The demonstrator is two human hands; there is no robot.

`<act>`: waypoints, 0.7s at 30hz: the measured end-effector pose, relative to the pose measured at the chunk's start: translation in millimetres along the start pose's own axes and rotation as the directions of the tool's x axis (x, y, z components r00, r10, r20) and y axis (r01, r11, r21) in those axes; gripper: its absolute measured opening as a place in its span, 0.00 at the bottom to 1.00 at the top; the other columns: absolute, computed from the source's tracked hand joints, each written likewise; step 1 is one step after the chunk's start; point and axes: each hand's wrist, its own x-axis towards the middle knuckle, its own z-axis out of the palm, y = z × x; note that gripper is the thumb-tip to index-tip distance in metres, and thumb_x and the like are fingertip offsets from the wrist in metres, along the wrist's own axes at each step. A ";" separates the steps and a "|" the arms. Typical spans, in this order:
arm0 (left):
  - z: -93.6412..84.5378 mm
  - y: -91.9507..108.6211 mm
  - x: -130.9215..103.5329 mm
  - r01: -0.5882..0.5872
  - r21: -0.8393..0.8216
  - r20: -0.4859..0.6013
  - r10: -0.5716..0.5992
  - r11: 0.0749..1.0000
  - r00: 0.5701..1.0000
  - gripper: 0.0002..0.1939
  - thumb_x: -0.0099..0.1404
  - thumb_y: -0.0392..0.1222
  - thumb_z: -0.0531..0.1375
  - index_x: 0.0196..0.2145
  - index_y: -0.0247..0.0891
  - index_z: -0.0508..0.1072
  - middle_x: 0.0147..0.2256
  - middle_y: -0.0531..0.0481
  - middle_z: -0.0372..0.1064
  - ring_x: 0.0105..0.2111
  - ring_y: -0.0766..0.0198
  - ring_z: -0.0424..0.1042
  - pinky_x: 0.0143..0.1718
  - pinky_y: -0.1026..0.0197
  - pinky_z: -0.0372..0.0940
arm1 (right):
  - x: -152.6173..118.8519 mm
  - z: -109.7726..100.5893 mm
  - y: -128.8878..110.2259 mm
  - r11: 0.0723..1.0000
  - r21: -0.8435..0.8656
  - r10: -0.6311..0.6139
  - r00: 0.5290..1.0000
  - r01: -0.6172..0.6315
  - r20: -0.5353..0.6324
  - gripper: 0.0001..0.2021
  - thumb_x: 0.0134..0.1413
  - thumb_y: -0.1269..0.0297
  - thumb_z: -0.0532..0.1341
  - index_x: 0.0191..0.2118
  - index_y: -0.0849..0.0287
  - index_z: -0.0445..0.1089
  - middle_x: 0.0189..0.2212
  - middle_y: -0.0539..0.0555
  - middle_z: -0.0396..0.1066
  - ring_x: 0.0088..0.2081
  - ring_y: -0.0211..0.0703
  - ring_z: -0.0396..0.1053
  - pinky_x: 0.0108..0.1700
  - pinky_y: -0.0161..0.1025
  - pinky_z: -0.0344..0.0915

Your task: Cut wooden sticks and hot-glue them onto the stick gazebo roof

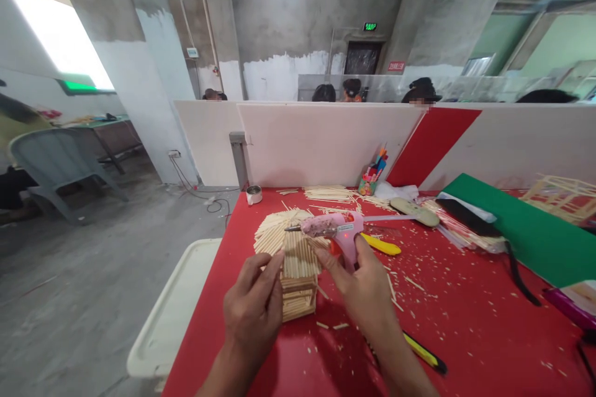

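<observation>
A small model house built of pale wooden sticks [298, 298] stands on the red table, with a slanted stick roof and layered stick walls. My left hand [255, 298] is closed at the left edge of its roof, thumb and fingers pinching there. In my right hand [365, 282] is a pink hot glue gun [328, 226], gripped by its handle. Its metal nozzle points left over the top of the roof, and a clear glue stick runs out of its back. My right thumb reaches toward the roof's right edge. The fingers behind the handle are partly hidden.
Loose sticks [330, 193] lie at the table's back, near a pen cup [367, 183] and a small round tin [254, 194]. A yellow-handled tool [382, 244] and a yellow-black utility knife [423, 352] lie rightward. A green board [526, 229] is farther right; a white partition [326, 142] stands behind.
</observation>
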 end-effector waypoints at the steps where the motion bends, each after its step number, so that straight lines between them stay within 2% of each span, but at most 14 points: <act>1: -0.2 -0.1 -0.2 0.002 0.003 0.005 -0.002 1.000 1.000 0.23 0.61 0.26 0.55 0.52 0.43 0.69 0.40 0.44 0.67 0.36 0.63 0.72 0.34 0.64 0.68 | 1.8 1.2 -1.5 1.000 0.016 0.004 1.000 -0.004 0.009 0.18 0.46 0.45 0.61 0.29 0.57 0.62 0.19 0.45 0.62 0.20 0.36 0.58 0.22 0.33 0.57; 5: -2.0 -0.5 -0.7 -0.004 0.036 0.023 0.004 0.999 1.000 0.23 0.61 0.27 0.55 0.52 0.43 0.70 0.40 0.45 0.67 0.33 0.64 0.72 0.33 0.65 0.68 | 7.1 7.2 -4.8 1.000 0.012 -0.024 1.000 0.024 -0.005 0.19 0.41 0.47 0.64 0.29 0.57 0.62 0.23 0.48 0.65 0.23 0.38 0.60 0.25 0.35 0.59; 13: -3.1 0.0 -0.4 0.000 0.068 0.034 -0.002 0.998 0.999 0.20 0.61 0.28 0.56 0.50 0.43 0.71 0.40 0.44 0.68 0.33 0.63 0.72 0.33 0.64 0.69 | 6.4 14.2 -6.0 0.991 0.082 -0.104 0.995 0.103 0.010 0.12 0.47 0.54 0.61 0.30 0.58 0.62 0.26 0.50 0.66 0.28 0.39 0.62 0.29 0.35 0.60; 21: -3.5 0.0 -0.2 0.023 0.017 0.057 -0.024 1.000 0.998 0.17 0.61 0.28 0.57 0.46 0.41 0.72 0.40 0.44 0.67 0.33 0.64 0.72 0.32 0.65 0.68 | 6.1 15.3 -3.6 0.992 0.100 -0.086 0.996 0.082 0.034 0.13 0.48 0.54 0.60 0.31 0.58 0.61 0.29 0.51 0.66 0.30 0.40 0.62 0.31 0.36 0.60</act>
